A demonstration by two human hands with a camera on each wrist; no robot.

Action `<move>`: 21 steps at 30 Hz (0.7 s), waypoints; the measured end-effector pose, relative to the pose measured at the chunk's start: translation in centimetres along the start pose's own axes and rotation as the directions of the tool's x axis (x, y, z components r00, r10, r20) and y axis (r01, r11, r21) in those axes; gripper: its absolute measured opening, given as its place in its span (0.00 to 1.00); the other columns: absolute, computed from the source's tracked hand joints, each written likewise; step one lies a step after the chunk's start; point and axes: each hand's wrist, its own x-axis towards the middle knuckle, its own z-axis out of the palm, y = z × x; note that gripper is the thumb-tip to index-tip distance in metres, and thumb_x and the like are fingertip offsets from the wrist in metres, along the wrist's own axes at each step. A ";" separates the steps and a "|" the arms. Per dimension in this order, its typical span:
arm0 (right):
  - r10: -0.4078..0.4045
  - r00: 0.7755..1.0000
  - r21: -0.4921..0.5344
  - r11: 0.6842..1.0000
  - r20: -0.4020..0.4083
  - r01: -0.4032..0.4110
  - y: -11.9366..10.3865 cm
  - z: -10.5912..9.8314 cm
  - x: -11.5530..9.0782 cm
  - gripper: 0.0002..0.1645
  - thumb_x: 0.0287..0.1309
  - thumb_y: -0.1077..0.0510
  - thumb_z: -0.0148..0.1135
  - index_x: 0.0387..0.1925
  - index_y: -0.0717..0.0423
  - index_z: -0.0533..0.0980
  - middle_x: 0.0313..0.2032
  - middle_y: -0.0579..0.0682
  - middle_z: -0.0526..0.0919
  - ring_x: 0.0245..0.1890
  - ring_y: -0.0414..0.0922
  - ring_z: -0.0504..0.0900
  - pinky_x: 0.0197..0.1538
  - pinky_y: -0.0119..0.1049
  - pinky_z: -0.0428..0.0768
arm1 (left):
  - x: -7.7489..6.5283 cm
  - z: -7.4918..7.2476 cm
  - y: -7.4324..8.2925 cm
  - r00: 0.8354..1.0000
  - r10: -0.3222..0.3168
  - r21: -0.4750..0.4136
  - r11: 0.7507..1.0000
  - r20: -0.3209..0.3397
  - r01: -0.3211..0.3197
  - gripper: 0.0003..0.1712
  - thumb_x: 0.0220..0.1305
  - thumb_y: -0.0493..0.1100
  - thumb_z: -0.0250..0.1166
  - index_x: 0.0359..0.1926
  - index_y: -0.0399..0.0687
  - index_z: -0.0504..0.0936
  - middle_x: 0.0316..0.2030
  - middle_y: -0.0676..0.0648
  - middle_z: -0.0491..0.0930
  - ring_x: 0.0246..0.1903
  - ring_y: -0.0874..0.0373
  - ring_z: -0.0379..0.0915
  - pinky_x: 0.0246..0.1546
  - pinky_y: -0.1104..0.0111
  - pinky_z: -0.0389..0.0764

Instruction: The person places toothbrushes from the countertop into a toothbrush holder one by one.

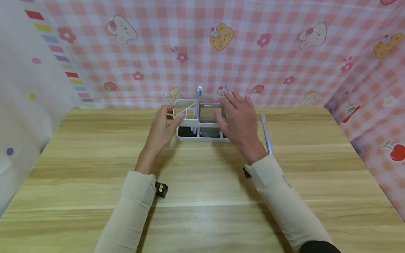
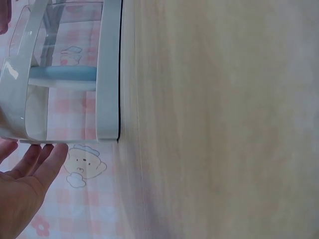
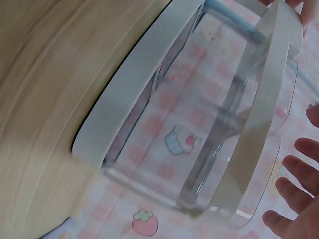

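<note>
A white two-tier toothbrush holder (image 1: 205, 139) stands upright at the back of the table. My left hand (image 1: 161, 130) grips its left end, the thumb on the upper rim and the fingers at the side; the left wrist view shows those fingers against the end of the holder (image 2: 108, 74). One toothbrush (image 1: 199, 92) stands in the left part, head up. Beside it, a clear cup (image 1: 211, 114) sits in the middle slot. Over the right end, my right hand (image 1: 242, 123) has its fingers spread; in the right wrist view they appear apart from the holder (image 3: 134, 94).
A second toothbrush, purple (image 1: 266, 133), lies on the wooden table (image 1: 202, 218) to the right, partly behind my right forearm. A pink checked curtain (image 1: 190, 45) hangs just behind the table's back edge.
</note>
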 end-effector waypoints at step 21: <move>0.251 0.965 -0.057 0.967 0.079 -0.247 2.9 -1.3 -0.9 0.28 0.68 0.44 0.64 0.61 0.58 0.80 0.65 0.57 0.76 0.71 0.57 0.67 0.74 0.61 0.57 | 0.0 0.0 -0.3 1.000 0.006 -0.022 1.000 0.001 -0.006 0.29 0.74 0.48 0.62 0.66 0.33 0.68 0.56 0.36 0.73 0.54 0.46 0.71 0.53 0.56 0.82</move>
